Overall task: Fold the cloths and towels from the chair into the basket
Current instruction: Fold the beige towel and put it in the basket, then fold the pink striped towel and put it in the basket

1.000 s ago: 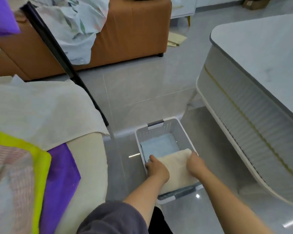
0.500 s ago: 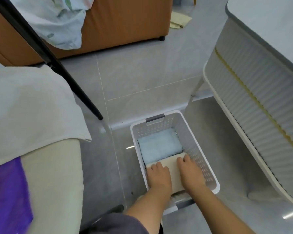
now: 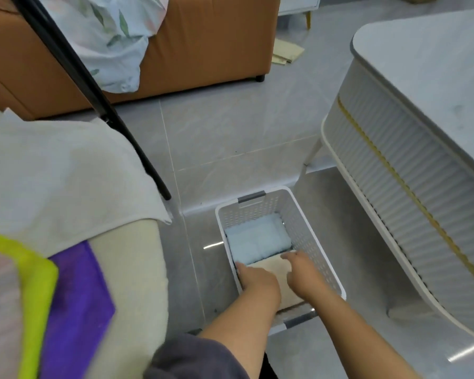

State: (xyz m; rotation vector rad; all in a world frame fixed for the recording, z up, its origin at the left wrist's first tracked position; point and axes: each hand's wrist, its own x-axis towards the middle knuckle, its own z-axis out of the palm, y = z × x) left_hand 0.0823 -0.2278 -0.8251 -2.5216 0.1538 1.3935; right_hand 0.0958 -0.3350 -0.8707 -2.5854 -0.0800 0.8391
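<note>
1. Head view, nearest: left hand [image 3: 253, 280] pressing flat on a folded beige towel [image 3: 279, 269]. Right hand [image 3: 303, 272] laid just beside it on the same towel, fingers stretched to its far edge. No grip seen in either.
2. Could go wrong on letting go: dragging a layer up with the fingers and undoing the fold. Seems ridden up against the near wall, so may slump or settle crooked.
3. White basket [image 3: 323, 258] on the floor, holding the beige towel in its near half and a folded light-blue towel [image 3: 257, 239] flat in its far half. Touching or overlapping, cannot tell.
4. Left, on the cream chair [image 3: 132, 269]: purple cloth [image 3: 77, 296], yellow-green cloth [image 3: 39, 269] and white towel [image 3: 60, 181], not yet folded.
5. Far: orange sofa [image 3: 216, 42] draped with a leaf-print sheet [image 3: 107, 36].
</note>
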